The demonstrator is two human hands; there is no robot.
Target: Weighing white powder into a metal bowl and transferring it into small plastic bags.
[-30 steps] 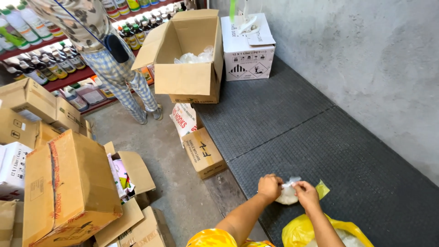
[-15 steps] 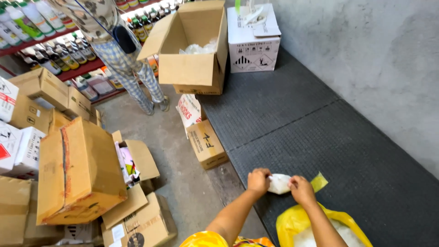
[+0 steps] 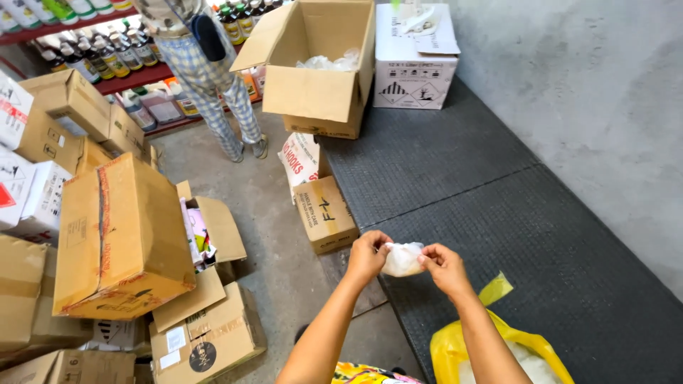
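Since the earlier frames the view has swung so that the cardboard boxes on the floor sit further right and closer, while the two hands stay together over the same spot, still working the small packet between them. The left hand (image 3: 368, 254) and the right hand (image 3: 442, 267) both pinch a small crumpled clear plastic bag (image 3: 403, 259) with whitish contents, fingers closed on its opposite ends and held up in the air, seemingly so that its top can be pulled or twisted. It hangs just above the near edge of a dark textured tabletop (image 3: 498, 185) that runs along a grey wall. Below the right wrist, a yellow plastic bag (image 3: 455, 348) lies open with white material inside, close by for easy reach. Further back on the tabletop stand an open brown carton (image 3: 313, 92) holding clear plastic and a white carton (image 3: 416, 71). On the floor to the left lie many cardboard boxes, the largest (image 3: 121, 235) tipped on its side. Another person (image 3: 206, 78) in checked trousers stands by shelves of bottles (image 3: 92, 60).
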